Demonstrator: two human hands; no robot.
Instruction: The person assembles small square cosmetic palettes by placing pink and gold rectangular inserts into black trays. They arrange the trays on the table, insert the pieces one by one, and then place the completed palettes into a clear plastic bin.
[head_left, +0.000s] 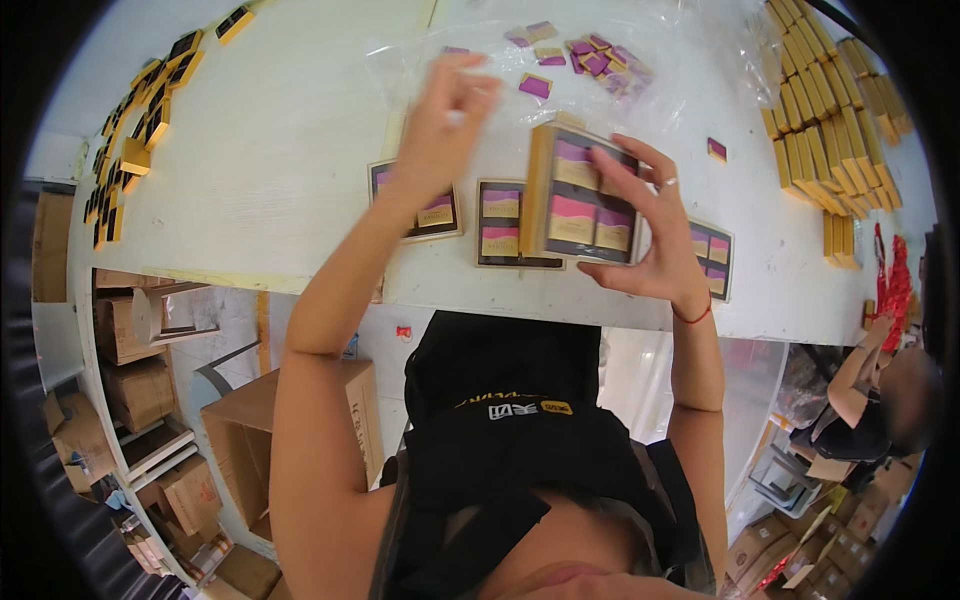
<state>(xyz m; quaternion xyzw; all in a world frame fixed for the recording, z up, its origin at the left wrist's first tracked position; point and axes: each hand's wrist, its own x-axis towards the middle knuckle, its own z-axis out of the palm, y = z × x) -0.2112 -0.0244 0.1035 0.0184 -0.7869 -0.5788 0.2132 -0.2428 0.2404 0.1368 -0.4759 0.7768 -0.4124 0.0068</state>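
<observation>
My right hand (655, 215) grips a gold-edged gift box (587, 235), tilted above the table, with its front toward me. Pink and purple packets sit in its dark insert. My left hand (455, 120) is raised over the table, smeared by motion, its fingers bent. A bit of purple (455, 50) shows by its fingertips; whether they hold it cannot be made out. Similar filled boxes lie below: one under my left wrist (440, 215), another (500, 230) partly covered by the held box, and a third (715, 255) beyond my right hand.
Small purple-and-gold packets (600, 60) lie heaped on clear plastic film at the back, with a dark red one (717, 150) apart. Gold boxes (825, 125) are stacked at the right; black-and-gold ones (150, 115) line the far left. Below are cardboard cartons (240, 450). Another person (860, 410) sits at right.
</observation>
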